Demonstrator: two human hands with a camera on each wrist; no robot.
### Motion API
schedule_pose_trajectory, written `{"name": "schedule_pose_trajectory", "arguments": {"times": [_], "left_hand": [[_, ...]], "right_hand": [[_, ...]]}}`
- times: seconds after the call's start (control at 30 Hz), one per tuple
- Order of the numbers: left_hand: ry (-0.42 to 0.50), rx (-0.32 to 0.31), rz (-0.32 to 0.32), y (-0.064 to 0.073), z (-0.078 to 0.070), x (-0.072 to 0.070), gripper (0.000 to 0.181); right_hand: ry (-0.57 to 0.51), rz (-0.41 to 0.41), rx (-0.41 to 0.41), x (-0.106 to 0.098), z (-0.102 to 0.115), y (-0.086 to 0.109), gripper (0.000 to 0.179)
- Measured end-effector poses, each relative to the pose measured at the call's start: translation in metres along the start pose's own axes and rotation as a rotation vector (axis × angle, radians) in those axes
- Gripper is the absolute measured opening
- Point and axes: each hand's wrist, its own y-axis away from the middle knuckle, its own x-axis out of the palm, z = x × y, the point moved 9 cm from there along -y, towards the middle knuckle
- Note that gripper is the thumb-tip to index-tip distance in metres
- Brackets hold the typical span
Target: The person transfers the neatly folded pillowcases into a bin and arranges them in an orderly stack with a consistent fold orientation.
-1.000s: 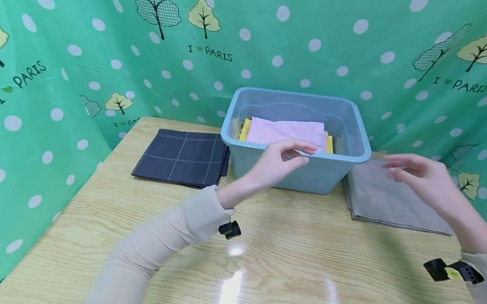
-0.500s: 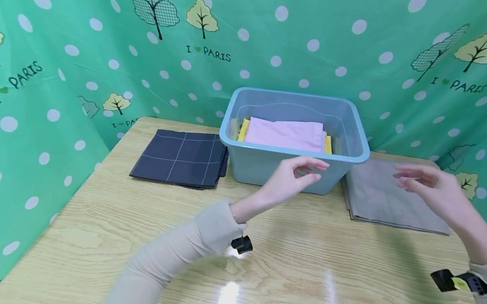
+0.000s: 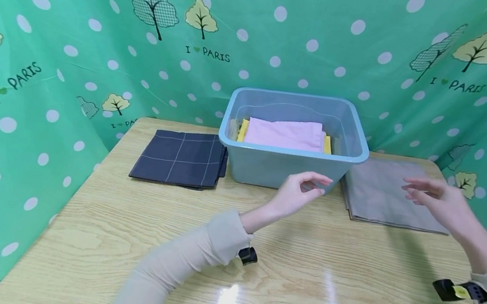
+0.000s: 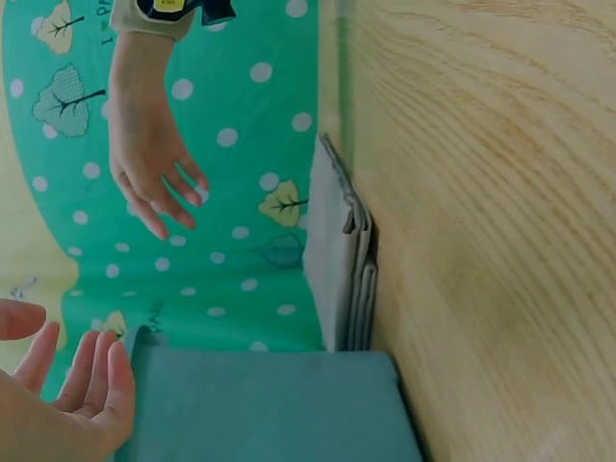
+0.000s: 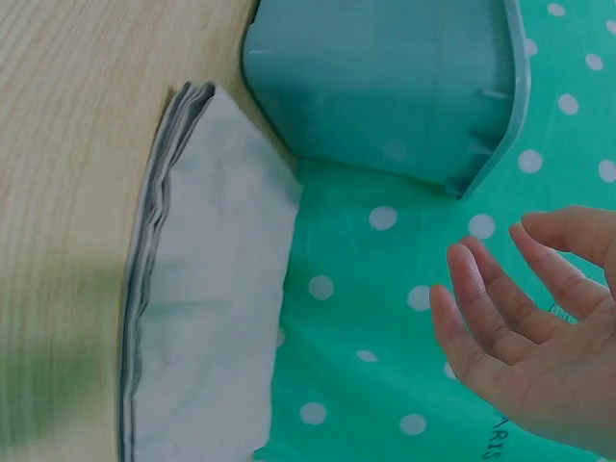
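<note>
My left hand (image 3: 293, 196) hovers in front of the blue plastic bin (image 3: 278, 169), fingers loosely bent and holding nothing. Over to the right, my right hand (image 3: 441, 202) hangs above the folded grey cloth (image 3: 384, 197), its fingers relaxed and apart from the fabric. Inside the bin lies a folded pink cloth (image 3: 284, 133), with yellow cloth (image 3: 328, 144) showing at both its sides. The right wrist view has the grey cloth's layered edge (image 5: 154, 231) on the table, below the right hand's spread fingers (image 5: 481, 318).
A folded dark checked cloth (image 3: 179, 158) lies left of the bin. All of it rests on a light wooden table (image 3: 101, 236). Behind hangs a green dotted curtain (image 3: 284, 40), which also runs along the left and right sides.
My left hand has moved down and to the right, away from the bin's front rim. The right hand has shifted slightly right and down. The cloths and bin stay put.
</note>
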Motion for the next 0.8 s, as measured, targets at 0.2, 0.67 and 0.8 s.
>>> {"name": "schedule_pose_trajectory", "arguments": {"times": [0.2,0.67,0.8], "left_hand": [[0.000,-0.026,-0.018,-0.008,0.032,0.010,0.023],[0.002,-0.087,-0.060,-0.016,0.058,0.029,0.022],[0.014,-0.107,-0.082,-0.021,0.074,0.037,0.022]], "right_hand": [[-0.005,0.014,0.023,0.000,-0.017,0.002,0.032],[-0.058,0.011,0.035,-0.001,-0.053,-0.002,0.030],[-0.068,0.009,0.069,-0.001,-0.079,-0.008,0.037]]}}
